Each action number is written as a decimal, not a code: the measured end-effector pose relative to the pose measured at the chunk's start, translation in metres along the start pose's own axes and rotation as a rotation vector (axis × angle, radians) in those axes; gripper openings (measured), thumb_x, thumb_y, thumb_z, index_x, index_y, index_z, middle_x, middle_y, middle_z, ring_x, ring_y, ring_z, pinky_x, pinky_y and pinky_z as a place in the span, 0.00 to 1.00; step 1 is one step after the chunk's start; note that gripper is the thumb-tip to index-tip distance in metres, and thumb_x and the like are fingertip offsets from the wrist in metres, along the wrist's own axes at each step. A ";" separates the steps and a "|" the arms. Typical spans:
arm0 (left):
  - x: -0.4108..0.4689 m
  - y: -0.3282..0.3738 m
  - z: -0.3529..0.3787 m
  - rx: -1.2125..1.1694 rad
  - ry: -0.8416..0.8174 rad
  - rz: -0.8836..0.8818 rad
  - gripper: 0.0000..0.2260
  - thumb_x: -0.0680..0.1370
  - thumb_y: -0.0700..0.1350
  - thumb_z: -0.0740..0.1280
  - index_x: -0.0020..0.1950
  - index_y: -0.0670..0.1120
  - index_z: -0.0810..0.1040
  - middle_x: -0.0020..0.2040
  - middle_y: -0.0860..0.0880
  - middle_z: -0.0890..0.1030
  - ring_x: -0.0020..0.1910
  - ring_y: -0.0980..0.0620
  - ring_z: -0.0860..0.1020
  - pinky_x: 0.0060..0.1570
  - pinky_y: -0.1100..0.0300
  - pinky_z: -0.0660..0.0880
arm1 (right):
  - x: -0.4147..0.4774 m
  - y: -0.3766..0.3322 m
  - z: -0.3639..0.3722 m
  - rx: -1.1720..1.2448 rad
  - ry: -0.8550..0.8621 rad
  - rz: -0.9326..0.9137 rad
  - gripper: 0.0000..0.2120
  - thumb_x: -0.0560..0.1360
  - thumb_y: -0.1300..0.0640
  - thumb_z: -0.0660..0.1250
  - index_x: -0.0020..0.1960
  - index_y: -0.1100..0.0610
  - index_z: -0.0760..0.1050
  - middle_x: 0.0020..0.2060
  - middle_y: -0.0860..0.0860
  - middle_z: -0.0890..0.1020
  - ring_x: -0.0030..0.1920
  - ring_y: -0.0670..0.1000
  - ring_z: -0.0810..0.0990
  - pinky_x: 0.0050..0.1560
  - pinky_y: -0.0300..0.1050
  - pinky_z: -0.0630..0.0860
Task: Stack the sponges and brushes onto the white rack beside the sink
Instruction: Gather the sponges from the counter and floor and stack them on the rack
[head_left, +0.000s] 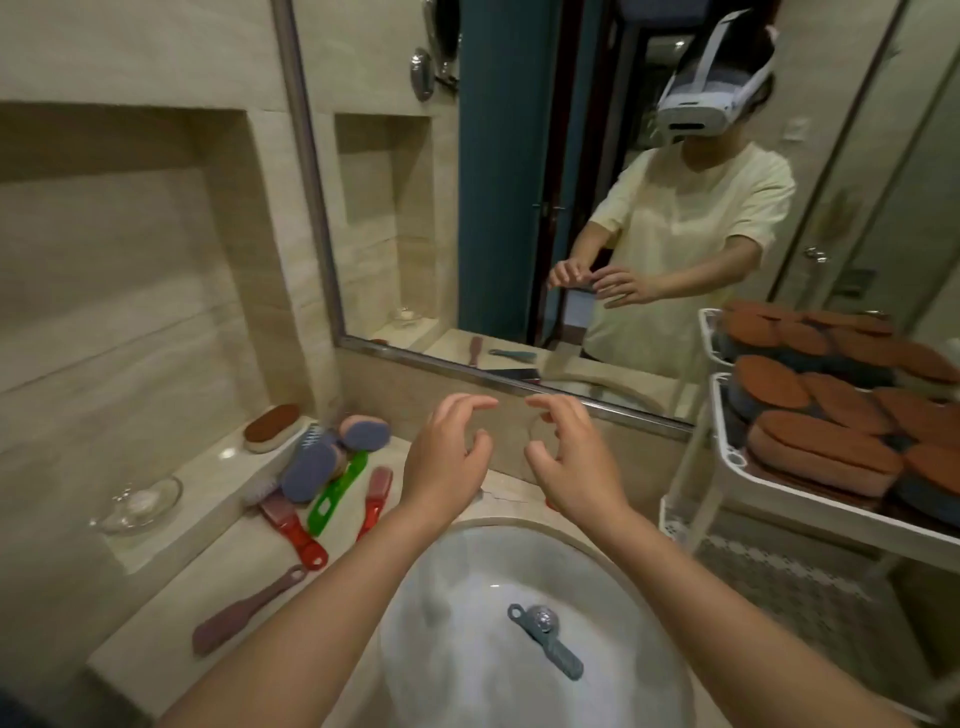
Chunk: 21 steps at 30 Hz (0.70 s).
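Both hands are raised over the far rim of the sink (519, 526). The left hand (447, 462) and right hand (574, 462) are side by side, with fingers loosely curved, thumbs apart from the fingers, and nothing in either that I can make out.

The white rack (831, 506) stands to the right of the sink, and both visible tiers are crowded with brown-topped sponges (826, 449). Left of the sink, on the bench (234, 561), lie two red brushes (293, 530), a green brush (337, 491), a mauve brush (247, 608) and a heap of blue-grey sponges (311, 467). One brown-topped sponge (271, 426) sits on the ledge behind them. A grey-blue brush (548, 644) lies in the sink, across the drain.

This looks like a gap between picks, with much of the stacking done and the leftovers waiting. The next move probably calls for one hand to drop left to the heap, or straight down to the brush in the sink, close round it and carry it right to the rack. There it would have to sit on top of sponges already stacked.

No brand, label or lettering can be read anywhere.
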<state>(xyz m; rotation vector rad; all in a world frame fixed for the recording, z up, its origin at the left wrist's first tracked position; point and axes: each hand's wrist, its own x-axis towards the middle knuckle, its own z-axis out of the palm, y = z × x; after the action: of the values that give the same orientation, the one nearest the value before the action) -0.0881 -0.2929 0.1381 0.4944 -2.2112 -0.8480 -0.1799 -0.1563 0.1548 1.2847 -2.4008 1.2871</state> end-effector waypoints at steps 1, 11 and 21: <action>0.000 -0.013 -0.009 0.011 0.001 -0.015 0.16 0.76 0.42 0.62 0.61 0.57 0.75 0.62 0.57 0.73 0.61 0.58 0.72 0.56 0.60 0.70 | 0.004 -0.004 0.015 0.023 -0.027 0.004 0.21 0.73 0.59 0.63 0.66 0.50 0.71 0.63 0.45 0.72 0.61 0.45 0.72 0.57 0.43 0.71; 0.011 -0.144 -0.084 0.089 0.009 -0.137 0.16 0.72 0.37 0.65 0.59 0.48 0.77 0.60 0.55 0.75 0.58 0.63 0.72 0.60 0.65 0.69 | 0.050 -0.043 0.161 0.142 -0.220 0.072 0.23 0.71 0.54 0.61 0.67 0.46 0.70 0.63 0.44 0.72 0.52 0.43 0.76 0.55 0.49 0.76; 0.031 -0.260 -0.111 0.149 -0.108 -0.339 0.17 0.75 0.42 0.66 0.64 0.52 0.74 0.65 0.52 0.73 0.63 0.54 0.73 0.58 0.60 0.71 | 0.097 -0.042 0.275 0.125 -0.317 0.151 0.23 0.74 0.59 0.63 0.68 0.52 0.69 0.64 0.50 0.72 0.63 0.50 0.73 0.58 0.46 0.72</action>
<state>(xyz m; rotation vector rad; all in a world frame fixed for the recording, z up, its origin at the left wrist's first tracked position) -0.0033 -0.5429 0.0317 0.9357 -2.3365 -0.9031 -0.1385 -0.4300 0.0540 1.4638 -2.7167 1.3844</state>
